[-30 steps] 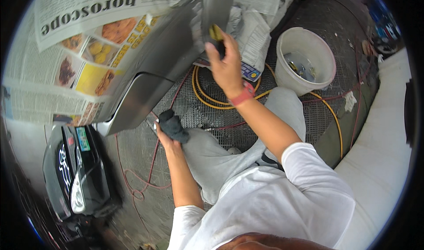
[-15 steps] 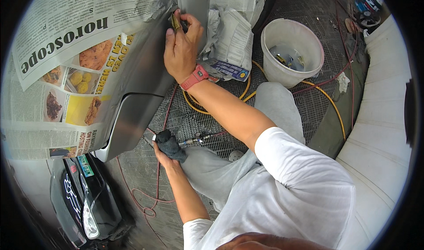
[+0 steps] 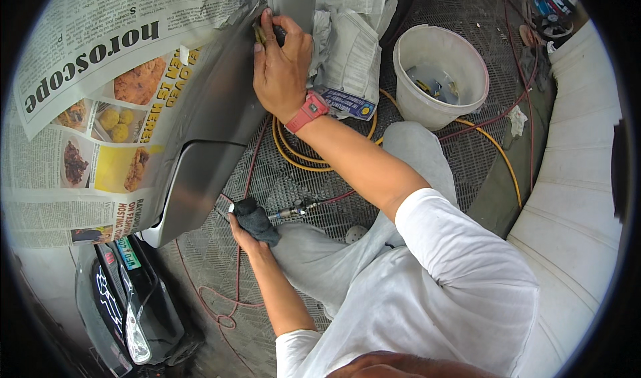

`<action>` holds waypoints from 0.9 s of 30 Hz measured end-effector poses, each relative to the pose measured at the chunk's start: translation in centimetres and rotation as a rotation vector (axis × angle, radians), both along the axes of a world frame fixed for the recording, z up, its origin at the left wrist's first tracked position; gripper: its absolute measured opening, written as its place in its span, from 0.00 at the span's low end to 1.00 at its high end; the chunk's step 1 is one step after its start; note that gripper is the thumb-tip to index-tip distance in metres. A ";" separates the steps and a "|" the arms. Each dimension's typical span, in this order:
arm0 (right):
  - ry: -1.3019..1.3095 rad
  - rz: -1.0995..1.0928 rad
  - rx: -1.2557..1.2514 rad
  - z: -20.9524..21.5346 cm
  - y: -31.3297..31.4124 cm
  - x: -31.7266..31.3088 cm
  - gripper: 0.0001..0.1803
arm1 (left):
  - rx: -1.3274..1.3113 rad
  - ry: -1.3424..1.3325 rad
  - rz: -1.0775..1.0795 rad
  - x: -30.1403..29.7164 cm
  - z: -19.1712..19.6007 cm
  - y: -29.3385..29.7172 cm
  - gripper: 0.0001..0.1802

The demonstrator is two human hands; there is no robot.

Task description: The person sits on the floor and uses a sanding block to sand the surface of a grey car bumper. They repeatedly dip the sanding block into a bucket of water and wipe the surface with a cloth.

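Note:
My right hand, with a red watch at its wrist, is pressed to the grey car body panel near its upper edge. Its fingers are closed around a small olive-brown folded piece that looks like sandpaper. Something dark shows under the curled fingers, too hidden to name. Lower down, my left hand grips a bunched dark grey cloth in front of my bent leg, away from the panel. Newspaper covers the car's surface to the left of the panel.
A white bucket with water and several small pieces stands at the right. More newspaper hangs beside the panel. A yellow hose, a red hose and a metal hose fitting lie on the mat floor. A black headlight unit sits lower left.
My right hand has shifted slightly right along the panel, its fingers now pressed flatter over the folded piece. The left hand and cloth have barely moved.

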State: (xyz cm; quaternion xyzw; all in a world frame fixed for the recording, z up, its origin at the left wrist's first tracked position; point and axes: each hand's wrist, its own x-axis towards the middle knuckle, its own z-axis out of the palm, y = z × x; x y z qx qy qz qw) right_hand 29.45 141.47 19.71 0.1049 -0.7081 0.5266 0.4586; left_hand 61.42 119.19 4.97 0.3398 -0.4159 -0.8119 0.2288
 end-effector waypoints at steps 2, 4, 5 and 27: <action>-0.006 0.007 0.016 -0.2 0.0 0.2 0.39 | 0.003 -0.003 0.055 -0.7 -0.1 0.5 0.25; 0.003 0.051 0.063 -0.6 0.2 1.1 0.41 | 0.007 -0.006 0.051 -0.9 0.1 0.7 0.24; 0.012 0.036 0.071 -0.6 0.4 0.8 0.41 | 0.009 -0.008 0.049 -1.0 0.2 0.8 0.24; -0.093 0.008 0.003 0.8 -0.4 2.4 0.34 | -0.026 -0.044 0.104 -1.4 1.1 1.3 0.26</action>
